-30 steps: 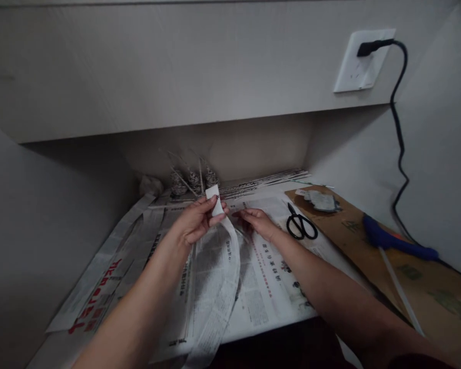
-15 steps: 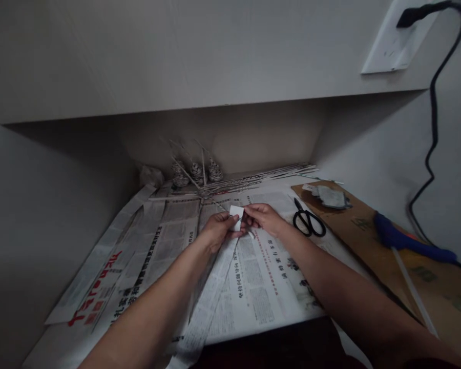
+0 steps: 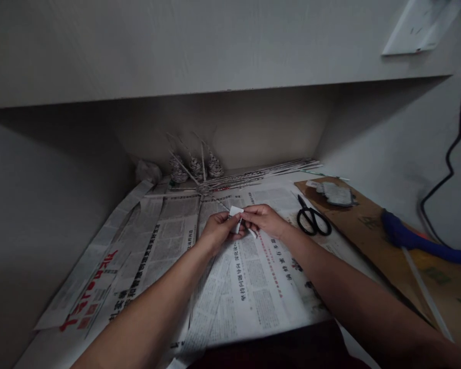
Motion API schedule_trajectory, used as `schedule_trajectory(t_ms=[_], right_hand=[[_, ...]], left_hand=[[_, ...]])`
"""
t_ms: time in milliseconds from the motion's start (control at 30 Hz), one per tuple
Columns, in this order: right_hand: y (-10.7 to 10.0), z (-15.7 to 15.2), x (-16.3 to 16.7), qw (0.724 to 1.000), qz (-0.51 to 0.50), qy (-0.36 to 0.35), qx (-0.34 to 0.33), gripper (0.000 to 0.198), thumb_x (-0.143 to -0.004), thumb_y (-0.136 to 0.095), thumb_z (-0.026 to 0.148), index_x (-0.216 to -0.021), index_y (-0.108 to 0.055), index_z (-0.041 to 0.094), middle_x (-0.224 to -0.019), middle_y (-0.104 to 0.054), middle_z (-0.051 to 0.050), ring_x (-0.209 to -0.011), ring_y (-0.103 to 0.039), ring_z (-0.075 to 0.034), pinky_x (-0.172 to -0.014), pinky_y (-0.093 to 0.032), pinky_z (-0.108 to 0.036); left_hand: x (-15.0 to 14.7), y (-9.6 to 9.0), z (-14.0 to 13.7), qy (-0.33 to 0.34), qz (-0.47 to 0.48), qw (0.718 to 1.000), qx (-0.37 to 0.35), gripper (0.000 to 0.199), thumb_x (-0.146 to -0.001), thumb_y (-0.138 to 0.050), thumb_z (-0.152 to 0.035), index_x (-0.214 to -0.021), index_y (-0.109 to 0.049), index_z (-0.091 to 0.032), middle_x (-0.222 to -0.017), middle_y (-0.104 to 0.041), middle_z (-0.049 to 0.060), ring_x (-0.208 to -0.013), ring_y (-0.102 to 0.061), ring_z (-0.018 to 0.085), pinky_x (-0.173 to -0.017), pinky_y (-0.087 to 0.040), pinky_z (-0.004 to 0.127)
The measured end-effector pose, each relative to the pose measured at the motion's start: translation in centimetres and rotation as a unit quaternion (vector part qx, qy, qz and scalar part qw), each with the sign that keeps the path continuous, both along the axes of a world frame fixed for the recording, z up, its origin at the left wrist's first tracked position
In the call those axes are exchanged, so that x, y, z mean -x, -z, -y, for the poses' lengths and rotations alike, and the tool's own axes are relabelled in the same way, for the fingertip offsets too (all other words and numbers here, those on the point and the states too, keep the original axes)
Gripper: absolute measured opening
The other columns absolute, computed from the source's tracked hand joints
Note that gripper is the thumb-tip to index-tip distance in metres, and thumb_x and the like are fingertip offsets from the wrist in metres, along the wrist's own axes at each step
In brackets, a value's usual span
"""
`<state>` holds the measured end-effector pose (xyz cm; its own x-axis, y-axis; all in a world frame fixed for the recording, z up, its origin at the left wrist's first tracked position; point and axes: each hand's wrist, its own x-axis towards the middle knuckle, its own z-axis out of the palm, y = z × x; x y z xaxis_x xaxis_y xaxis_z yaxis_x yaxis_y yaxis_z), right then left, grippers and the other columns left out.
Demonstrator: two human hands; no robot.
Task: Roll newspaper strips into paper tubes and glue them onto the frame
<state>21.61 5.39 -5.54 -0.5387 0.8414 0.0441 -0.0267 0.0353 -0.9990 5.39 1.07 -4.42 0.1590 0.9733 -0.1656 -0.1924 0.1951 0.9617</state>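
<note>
A small white folded piece of paper is held over the newspaper near the middle of the table. My left hand is closed on its left side, thumb on top. Pinching the same piece from the right, my right hand has its fingertips almost touching the left thumb. A thin rolled end pokes out below the right fingers. Beyond the hands, thin rolled paper sticks cross at a knot. Whether the piece joins those sticks, I cannot tell.
Three small woven paper forms stand at the back by a bundle of paper sticks. Black scissors lie to the right. A blue glue gun and a grey lump rest on cardboard. Newspaper covers the table.
My right fingers have moved left onto the white paper, covering more of it. The paper tilts a little. The whole view has shifted slightly.
</note>
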Motion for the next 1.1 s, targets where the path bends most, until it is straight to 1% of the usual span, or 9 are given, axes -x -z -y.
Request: schedule_trajectory(t_ms=[167, 300, 433, 633, 733, 833, 933, 1033, 1100], right_hand=[[0.3, 0.0, 0.2, 0.999, -0.001, 0.042, 0.027, 0.040, -0.071, -0.069, 0.045, -0.091, -0.070, 0.011, -0.051, -0.053, 0.004, -0.039, -0.040, -0.004, -0.037, -0.028, -0.017], [0.4, -0.1, 0.1, 0.998, -0.021, 0.048, 0.033, 0.036, -0.073, -0.069, 0.044, -0.088, -0.070, 0.012, -0.051, -0.053, 0.004, -0.041, -0.042, -0.004, -0.038, -0.029, -0.017], [0.4, -0.2, 0.0, 0.998, -0.030, 0.055, 0.032, 0.033, -0.073, -0.068, 0.044, -0.081, -0.070, 0.012, -0.051, -0.054, 0.003, -0.042, -0.043, -0.004, -0.039, -0.028, -0.017], [0.4, -0.3, 0.0, 0.996, -0.046, 0.062, 0.043, 0.033, -0.071, -0.071, 0.043, -0.082, -0.070, 0.012, -0.052, -0.054, 0.003, -0.043, -0.043, -0.005, -0.039, -0.028, -0.018], [0.3, -0.3, 0.0, 0.994, -0.070, 0.069, 0.057, 0.032, -0.070, -0.072, 0.042, -0.083, -0.071, 0.012, -0.054, -0.055, 0.002, -0.045, -0.045, -0.005, -0.040, -0.028, -0.018], [0.1, -0.2, 0.1, 0.992, -0.083, 0.071, 0.066, 0.032, -0.069, -0.073, 0.041, -0.083, -0.071, 0.012, -0.054, -0.055, 0.002, -0.045, -0.045, -0.005, -0.040, -0.028, -0.018], [-0.1, 0.0, 0.1, 0.991, -0.083, 0.074, 0.072, 0.033, -0.067, -0.074, 0.041, -0.081, -0.071, 0.012, -0.053, -0.054, 0.002, -0.045, -0.045, -0.005, -0.040, -0.027, -0.018], [-0.2, 0.1, 0.2, 0.992, -0.069, 0.071, 0.077, 0.034, -0.066, -0.074, 0.043, -0.077, -0.070, 0.011, -0.050, -0.053, 0.003, -0.042, -0.043, -0.005, -0.038, -0.026, -0.018], [-0.2, 0.1, 0.2, 0.993, -0.061, 0.063, 0.080, 0.035, -0.066, -0.073, 0.044, -0.078, -0.069, 0.011, -0.050, -0.052, 0.003, -0.042, -0.042, -0.005, -0.038, -0.026, -0.018]], left_hand=[[-0.1, 0.0, 0.1, -0.003, -0.022, 0.999, -0.023, 0.036, -0.068, -0.073, -0.040, -0.085, -0.062, -0.010, -0.066, -0.063, 0.005, -0.053, -0.060, 0.011, -0.047, -0.050, 0.019], [-0.2, 0.0, 0.1, -0.035, 0.003, 0.999, -0.010, 0.037, -0.067, -0.074, -0.038, -0.087, -0.056, -0.013, -0.071, -0.065, 0.005, -0.053, -0.062, 0.013, -0.048, -0.052, 0.023], [-0.1, 0.0, -0.3, -0.082, 0.068, 0.994, 0.038, 0.025, -0.078, -0.065, -0.035, -0.087, -0.052, -0.015, -0.077, -0.067, 0.007, -0.056, -0.065, 0.016, -0.051, -0.056, 0.031], [0.4, 0.4, -0.8, -0.121, 0.094, 0.987, 0.052, 0.015, -0.073, -0.069, -0.022, -0.077, -0.059, -0.012, -0.069, -0.063, 0.003, -0.058, -0.060, 0.012, -0.051, -0.056, 0.026], [0.5, 0.5, -0.9, -0.117, 0.103, 0.987, 0.051, 0.015, -0.073, -0.069, -0.025, -0.078, -0.061, -0.013, -0.073, -0.064, 0.003, -0.060, -0.060, 0.013, -0.051, -0.056, 0.027], [0.3, 0.4, -0.8, -0.124, 0.104, 0.985, 0.053, 0.025, -0.079, -0.063, -0.038, -0.082, -0.062, -0.013, -0.077, -0.065, 0.006, -0.064, -0.062, 0.015, -0.051, -0.056, 0.028], [0.1, 0.2, -0.5, -0.087, 0.067, 0.994, 0.023, 0.038, -0.076, -0.063, -0.048, -0.085, -0.065, -0.012, -0.079, -0.066, 0.008, -0.065, -0.063, 0.016, -0.054, -0.056, 0.030], [-0.1, 0.0, 0.0, -0.013, 0.021, 1.000, -0.011, 0.035, -0.063, -0.077, -0.039, -0.081, -0.067, -0.010, -0.076, -0.066, 0.007, -0.066, -0.063, 0.015, -0.060, -0.056, 0.027], [-0.1, 0.1, 0.1, -0.003, 0.003, 1.000, -0.012, 0.034, -0.059, -0.080, -0.036, -0.076, -0.067, -0.009, -0.072, -0.066, 0.006, -0.064, -0.062, 0.014, -0.060, -0.055, 0.025]])
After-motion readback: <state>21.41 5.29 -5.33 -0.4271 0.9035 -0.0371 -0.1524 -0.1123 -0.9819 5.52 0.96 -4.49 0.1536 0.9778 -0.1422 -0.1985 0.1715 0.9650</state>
